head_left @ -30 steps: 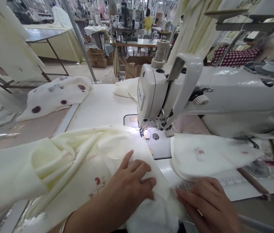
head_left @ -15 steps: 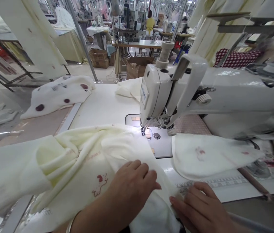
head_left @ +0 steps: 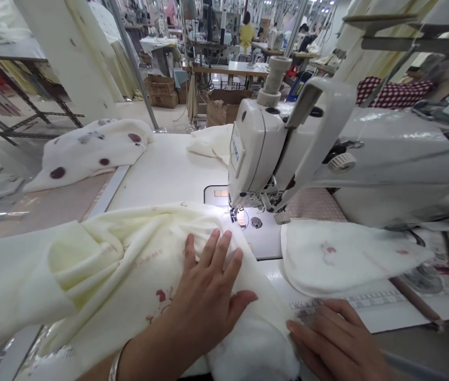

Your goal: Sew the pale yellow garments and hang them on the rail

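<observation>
A worker's left hand (head_left: 208, 296) lies flat, fingers spread, on cream fabric (head_left: 129, 264) heaped near the sewing machine (head_left: 280, 153). The right hand (head_left: 333, 344), loosely open, touches the fabric's right edge. A cut white piece (head_left: 343, 254) lies farther right on the table (head_left: 164, 174).

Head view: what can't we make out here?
- Right hand: wrist cut by the bottom edge; whether it pinches the cream fabric can't be told.
- Needle of the sewing machine: lost in lamp glare.
- Fabric under the left hand: covered by the palm.
- Background people: too small.
</observation>
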The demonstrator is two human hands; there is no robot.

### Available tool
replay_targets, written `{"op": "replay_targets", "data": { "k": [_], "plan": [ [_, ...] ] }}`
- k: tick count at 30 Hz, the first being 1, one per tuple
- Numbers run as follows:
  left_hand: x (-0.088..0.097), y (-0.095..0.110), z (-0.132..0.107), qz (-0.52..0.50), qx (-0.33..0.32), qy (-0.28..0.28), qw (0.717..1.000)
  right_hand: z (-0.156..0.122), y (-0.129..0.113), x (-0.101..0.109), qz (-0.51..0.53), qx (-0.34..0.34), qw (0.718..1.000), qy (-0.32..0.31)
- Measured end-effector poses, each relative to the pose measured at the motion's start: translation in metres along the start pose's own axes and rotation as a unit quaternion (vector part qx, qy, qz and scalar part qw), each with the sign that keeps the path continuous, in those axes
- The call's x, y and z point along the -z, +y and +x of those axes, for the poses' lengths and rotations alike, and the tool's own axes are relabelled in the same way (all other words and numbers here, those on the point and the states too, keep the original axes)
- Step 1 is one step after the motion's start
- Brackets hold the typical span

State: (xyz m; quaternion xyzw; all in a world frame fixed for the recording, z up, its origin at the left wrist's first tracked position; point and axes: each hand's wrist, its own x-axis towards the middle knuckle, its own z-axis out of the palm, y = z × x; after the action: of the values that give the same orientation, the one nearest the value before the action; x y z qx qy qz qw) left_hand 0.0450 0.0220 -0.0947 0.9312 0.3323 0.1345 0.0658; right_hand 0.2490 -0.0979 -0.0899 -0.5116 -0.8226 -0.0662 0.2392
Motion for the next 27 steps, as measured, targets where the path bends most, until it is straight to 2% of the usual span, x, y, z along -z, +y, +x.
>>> {"op": "replay_targets", "data": {
  "k": [4,6,8,10,12,13,17,19,23,27],
  "plan": [
    [0.001,0.001,0.0,-0.005,0.004,-0.015,1.0,0.004,0.008,0.006,-0.001,0.013,0.999,-0.031],
    [0.002,-0.002,0.0,-0.012,0.0,-0.025,1.0,0.009,0.014,0.011,-0.024,0.068,0.996,-0.053],
    [0.004,-0.009,0.002,-0.019,-0.009,-0.033,0.999,0.016,0.018,0.012,-0.056,0.15,0.984,-0.077],
    [0.006,-0.02,0.008,-0.024,-0.021,-0.036,0.999,0.025,0.02,0.006,-0.063,0.183,0.978,-0.073],
    [0.01,-0.037,0.018,-0.028,-0.036,-0.038,0.998,0.034,0.021,-0.006,-0.037,0.159,0.986,-0.014],
    [0.012,-0.047,0.024,-0.03,-0.046,-0.041,0.998,0.039,0.021,-0.013,-0.026,0.147,0.989,-0.004],
    [0.018,-0.085,0.054,-0.034,-0.102,-0.048,0.993,0.064,0.026,-0.033,-0.006,0.143,0.988,-0.052],
    [0.019,-0.101,0.068,-0.032,-0.131,-0.042,0.99,0.077,0.029,-0.038,0.012,0.138,0.99,-0.038],
    [0.015,-0.125,0.095,-0.022,-0.157,-0.023,0.987,0.102,0.037,-0.048,0.01,0.106,0.994,-0.023],
    [0.012,-0.143,0.118,0.0,-0.16,-0.01,0.987,0.118,0.047,-0.062,-0.052,0.1,0.993,-0.032]
  ]
}}
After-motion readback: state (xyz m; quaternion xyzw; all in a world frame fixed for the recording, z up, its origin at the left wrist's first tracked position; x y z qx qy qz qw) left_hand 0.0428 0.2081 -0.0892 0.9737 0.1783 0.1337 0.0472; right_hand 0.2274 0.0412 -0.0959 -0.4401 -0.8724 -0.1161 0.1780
